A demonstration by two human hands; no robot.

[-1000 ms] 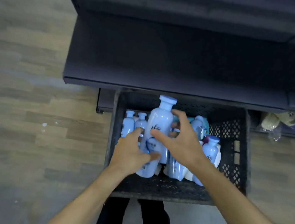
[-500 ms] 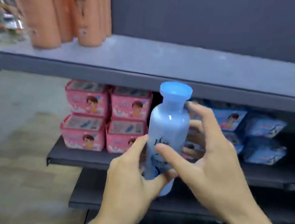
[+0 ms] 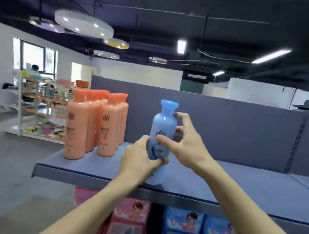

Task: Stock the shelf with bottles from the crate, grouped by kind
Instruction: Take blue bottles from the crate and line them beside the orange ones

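Holding a pale blue bottle (image 3: 161,138) upright at the centre of the frame, both hands share the load: the left hand (image 3: 139,162) has its fingers and thumb curled round the lower body, and the right hand (image 3: 184,144) pinches the upper half, thumb across the front label and fingers curled round the far side near the shoulder. The bottle's base sits at or just above the front part of the grey shelf (image 3: 240,184); I cannot tell whether it touches. It looks like smooth rigid plastic, probably full and moderately heavy, somewhat slippery, so a grip round the straight body seems safer than the narrow neck under its flared cap. A group of orange bottles (image 3: 95,125) stands at the left end of the shelf, near but apart from the blue one. To the right the shelf shows a long bare stretch back to the rear panel. The front lip lies just below the base, so setting down further back would guard against tipping off.
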